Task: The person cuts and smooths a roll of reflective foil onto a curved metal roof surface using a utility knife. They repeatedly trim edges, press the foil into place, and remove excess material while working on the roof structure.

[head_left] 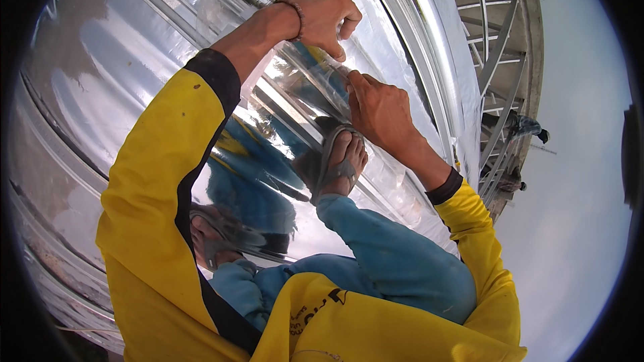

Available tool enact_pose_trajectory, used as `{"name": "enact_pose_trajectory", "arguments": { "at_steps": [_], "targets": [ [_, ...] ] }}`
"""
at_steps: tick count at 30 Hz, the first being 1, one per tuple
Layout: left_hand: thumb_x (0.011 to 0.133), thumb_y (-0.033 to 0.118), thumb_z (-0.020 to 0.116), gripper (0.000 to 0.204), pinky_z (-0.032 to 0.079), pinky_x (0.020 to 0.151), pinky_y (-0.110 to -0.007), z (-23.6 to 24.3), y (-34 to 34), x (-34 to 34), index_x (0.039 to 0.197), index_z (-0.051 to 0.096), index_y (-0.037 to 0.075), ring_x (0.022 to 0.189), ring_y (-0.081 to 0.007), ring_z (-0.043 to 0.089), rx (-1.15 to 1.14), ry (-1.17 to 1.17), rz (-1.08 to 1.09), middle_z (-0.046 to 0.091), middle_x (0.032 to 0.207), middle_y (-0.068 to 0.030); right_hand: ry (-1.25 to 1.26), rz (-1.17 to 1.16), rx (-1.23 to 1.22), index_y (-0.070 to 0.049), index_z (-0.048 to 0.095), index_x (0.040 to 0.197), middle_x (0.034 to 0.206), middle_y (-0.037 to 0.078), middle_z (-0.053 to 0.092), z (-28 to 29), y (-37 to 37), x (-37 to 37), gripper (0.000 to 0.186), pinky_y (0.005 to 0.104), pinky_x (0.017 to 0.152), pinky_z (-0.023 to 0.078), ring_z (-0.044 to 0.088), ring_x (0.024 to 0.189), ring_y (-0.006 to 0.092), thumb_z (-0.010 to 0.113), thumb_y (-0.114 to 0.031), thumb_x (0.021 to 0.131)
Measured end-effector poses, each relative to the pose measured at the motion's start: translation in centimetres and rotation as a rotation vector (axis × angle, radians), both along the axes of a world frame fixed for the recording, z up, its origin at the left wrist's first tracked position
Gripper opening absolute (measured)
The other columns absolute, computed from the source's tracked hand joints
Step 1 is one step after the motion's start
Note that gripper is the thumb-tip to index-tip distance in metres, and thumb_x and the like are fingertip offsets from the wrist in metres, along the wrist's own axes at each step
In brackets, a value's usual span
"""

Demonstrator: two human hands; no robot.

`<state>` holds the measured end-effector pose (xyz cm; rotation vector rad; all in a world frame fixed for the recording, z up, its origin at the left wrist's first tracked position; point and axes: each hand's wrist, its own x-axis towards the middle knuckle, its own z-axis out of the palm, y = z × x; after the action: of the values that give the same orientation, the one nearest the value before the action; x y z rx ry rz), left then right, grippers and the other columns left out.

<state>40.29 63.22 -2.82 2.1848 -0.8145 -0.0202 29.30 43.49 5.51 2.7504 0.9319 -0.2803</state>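
Film (pixel 327 75), clear and wrinkly, is stretched across the gap between the two hands, lying along a mirror-bright ribbed metal sheet (pixel 147 47). Left hand (pixel 322 17) has its fingers curled narrow, thumb just under the forefinger, and honestly I can't tell if it's pinching the film or only touching it. There's a beaded bracelet (pixel 295 17) right behind it on the wrist. Right hand (pixel 382 110), lower and off to the right of the other one, has its fingertips bunched tight on the film. Just below that hand is a foot in a grey sandal (pixel 341 164) (the sheet's so shiny you get the blue trousers (pixel 396 255) mirrored in it too). Second sandaled foot (pixel 211 238) sits well below the left hand. Far out to the right of the right hand there's a steel truss (pixel 496 70) and a co-worker (pixel 523 126) beside it.
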Motion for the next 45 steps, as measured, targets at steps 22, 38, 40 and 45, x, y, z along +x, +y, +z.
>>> {"name": "enact_pose_trajectory", "arguments": {
  "at_steps": [22,38,40,45],
  "targets": [
    [0.052,0.031,0.090,0.044,0.046,0.085,-0.039,-1.0,0.2,-1.0,0.080,0.059,0.016,0.093,-0.0238,0.055,-0.131,-0.364,-0.018,0.057,0.090,0.0015,1.191,-1.178,1.179,-0.008,0.050,0.099,0.079,0.004,0.055,-6.5,2.4,-6.5,0.031,0.0351,0.060,0.056,0.060,0.068,0.0160,0.043,-0.037,0.108],
    [0.056,0.027,0.086,0.020,0.039,0.101,-0.038,-0.1,0.1,-1.3,0.068,0.071,0.021,0.104,-0.0181,0.060,-0.093,-0.111,-0.069,0.069,0.097,0.0075,1.344,-1.051,1.567,-0.006,0.051,0.126,0.114,0.017,0.066,-8.7,6.4,-2.7,0.042,0.0391,0.096,0.054,0.064,0.107,0.0232,0.022,-0.034,0.114],
    [0.057,0.027,0.086,0.019,0.039,0.101,-0.038,-0.2,0.1,-1.2,0.068,0.071,0.021,0.104,-0.0180,0.060,-0.094,-0.124,-0.063,0.069,0.096,0.0077,1.322,-1.083,1.623,-0.005,0.051,0.124,0.111,0.016,0.066,-8.5,6.8,-2.5,0.039,0.0409,0.094,0.057,0.067,0.102,0.0240,0.025,-0.032,0.113],
    [0.059,0.025,0.083,0.017,0.040,0.100,-0.038,-0.5,0.0,-0.9,0.067,0.069,0.020,0.103,-0.0195,0.059,-0.143,-0.134,-0.078,0.068,0.094,0.0084,1.250,-1.085,1.705,-0.004,0.052,0.119,0.113,0.017,0.065,-9.4,6.7,-2.3,0.035,0.0426,0.097,0.059,0.068,0.105,0.0267,0.030,-0.030,0.113]
  ]
}}
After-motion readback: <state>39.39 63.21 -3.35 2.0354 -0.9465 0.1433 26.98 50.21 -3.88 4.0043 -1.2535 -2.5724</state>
